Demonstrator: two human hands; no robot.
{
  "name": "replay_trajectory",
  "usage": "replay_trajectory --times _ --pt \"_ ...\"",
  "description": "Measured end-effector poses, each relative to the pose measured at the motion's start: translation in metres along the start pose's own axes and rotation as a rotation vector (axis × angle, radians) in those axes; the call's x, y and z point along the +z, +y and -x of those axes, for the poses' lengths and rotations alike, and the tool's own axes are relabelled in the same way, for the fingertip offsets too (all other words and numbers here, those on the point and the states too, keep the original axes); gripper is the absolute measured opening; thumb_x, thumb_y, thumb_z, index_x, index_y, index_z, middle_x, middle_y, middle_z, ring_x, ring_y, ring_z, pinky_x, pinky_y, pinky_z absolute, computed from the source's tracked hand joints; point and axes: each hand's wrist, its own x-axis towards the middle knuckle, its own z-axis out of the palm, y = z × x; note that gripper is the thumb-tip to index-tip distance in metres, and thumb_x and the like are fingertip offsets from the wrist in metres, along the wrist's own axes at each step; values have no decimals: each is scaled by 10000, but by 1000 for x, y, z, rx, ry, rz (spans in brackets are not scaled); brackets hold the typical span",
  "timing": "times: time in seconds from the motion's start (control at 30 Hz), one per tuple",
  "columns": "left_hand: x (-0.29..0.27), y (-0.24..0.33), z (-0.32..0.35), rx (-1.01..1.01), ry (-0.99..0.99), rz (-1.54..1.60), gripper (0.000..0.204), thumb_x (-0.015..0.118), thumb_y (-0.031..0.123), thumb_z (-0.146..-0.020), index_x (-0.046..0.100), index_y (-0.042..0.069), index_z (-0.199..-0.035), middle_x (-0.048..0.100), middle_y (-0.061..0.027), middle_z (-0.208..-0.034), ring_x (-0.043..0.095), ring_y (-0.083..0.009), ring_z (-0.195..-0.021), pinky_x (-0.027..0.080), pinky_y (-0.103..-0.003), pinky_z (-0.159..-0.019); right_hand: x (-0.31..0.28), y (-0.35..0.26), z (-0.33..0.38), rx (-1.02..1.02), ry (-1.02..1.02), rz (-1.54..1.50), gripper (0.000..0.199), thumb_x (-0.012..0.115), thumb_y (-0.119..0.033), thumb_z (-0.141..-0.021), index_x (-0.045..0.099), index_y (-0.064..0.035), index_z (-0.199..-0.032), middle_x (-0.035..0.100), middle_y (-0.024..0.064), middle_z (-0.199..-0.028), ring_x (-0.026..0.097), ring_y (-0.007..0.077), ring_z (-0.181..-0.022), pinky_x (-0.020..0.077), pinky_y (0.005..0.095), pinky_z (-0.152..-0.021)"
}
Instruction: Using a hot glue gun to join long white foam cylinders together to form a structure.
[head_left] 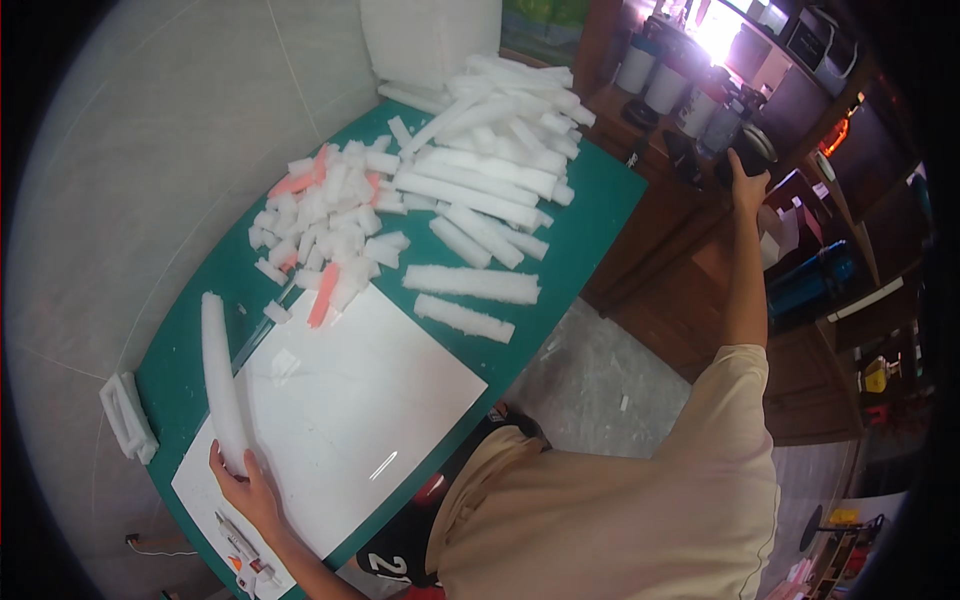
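Note:
A long white foam strip (222, 375) lies along the left edge of a white board (360, 400). My left hand (247, 490) is closed around the strip's near end. My right arm stretches far out to the right, where my right hand (748, 185) grips a dark rounded object (748, 152) on the wooden cabinet; its kind is not clear. Nearest my left forearm, a grey tool like a utility knife (236, 540) rests on the board's corner. Beyond the board, small cut foam pieces (335, 205), white with a few pink, form a heap.
Long foam strips (490, 150) are piled at the green table's (610, 190) far end, with two loose ones nearer. A white foam block (128, 418) leans at the left edge by the grey wall. White canisters (665, 88) and other items stand on the wooden cabinet (660, 250).

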Motion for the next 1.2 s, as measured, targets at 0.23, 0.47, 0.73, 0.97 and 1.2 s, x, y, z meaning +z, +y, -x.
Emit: replay_trajectory --times 0.23,0.47,0.73,0.97,1.2 --pt "5 -1 -2 -20 10 24 515 621 138 -882 456 31 -1357 589 -140 -1152 566 -160 -775 456 -270 -682 39 42 -32 25 -42 16 1145 806 -614 -625 326 133 -1349 517 330 -1287 518 411 -1225 392 410 -1046" --pt "9 -3 -6 -22 -20 6 510 620 132 -885 454 23 -1354 579 -157 -1178 586 -199 -871 468 -290 -743 58 70 -47 46 -2 80 1178 793 -648 -623 310 150 -1342 506 345 -1285 508 419 -1231 393 407 -1046" --pt "10 -7 -4 52 69 83 515 612 40 -829 471 -50 -1317 544 -167 -1248 539 -252 -1145 418 -351 -996 94 114 -84 132 -61 421 1237 543 -919 -584 504 191 -1129 614 340 -1065 644 404 -1020 538 438 -826" --pt "4 25 -5 -86 17 -83 535 703 187 -785 534 26 -1266 627 -140 -1088 572 -186 -729 473 -317 -680 99 166 -120 247 -10 261 1222 722 -839 -466 548 173 -1128 609 305 -1161 612 410 -1085 503 434 -945" --pt "-3 12 2 -10 22 -75 565 700 247 -795 515 23 -1279 612 -182 -1154 616 -277 -851 489 -343 -762 118 176 -158 88 -117 370 1041 754 -757 -552 633 101 -1130 640 255 -1156 615 400 -1070 477 439 -959"
